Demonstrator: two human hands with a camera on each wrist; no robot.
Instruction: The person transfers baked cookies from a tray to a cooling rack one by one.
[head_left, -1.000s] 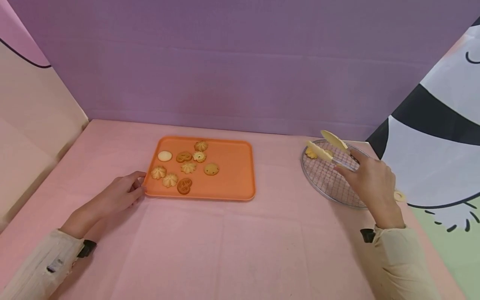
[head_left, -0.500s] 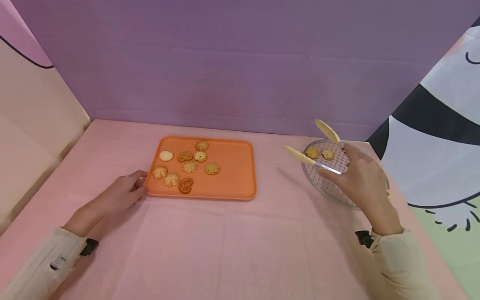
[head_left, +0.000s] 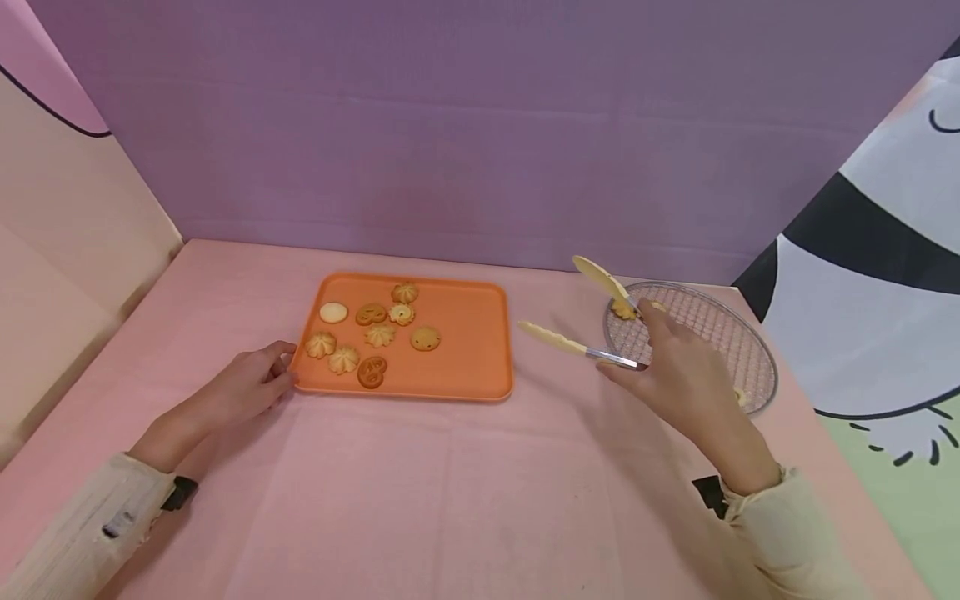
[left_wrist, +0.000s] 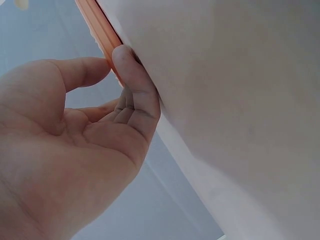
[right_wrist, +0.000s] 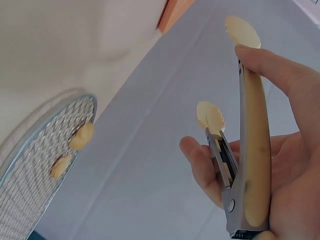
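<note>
My left hand (head_left: 243, 387) pinches the left edge of an orange tray (head_left: 472, 333) between thumb and finger. In the left wrist view the thumb and a fingertip meet the tray's rim (left_wrist: 102, 32). Several cookies, such as a round one (head_left: 425, 338) and a heart-like pretzel cookie (head_left: 372, 372), lie mostly on the tray's left half. My right hand (head_left: 686, 371) holds cream-tipped metal tongs (head_left: 617, 359), their arms spread apart with nothing between the tips. They hover between the tray and a round wire rack (head_left: 742, 350). A fluted cookie (head_left: 622, 310) sits on the rack, partly behind the tongs.
A pale ring-shaped cookie (head_left: 740, 397) shows at the rack's lower right, partly behind my right hand. Pink cloth (head_left: 450, 492) covers the table. A purple wall (head_left: 480, 150) stands behind, with printed panels at both sides.
My right hand has carried the tongs leftward from above the rack, and their arms have spread wider. The left hand keeps its hold on the tray's edge; the tray's cookies look unchanged.
</note>
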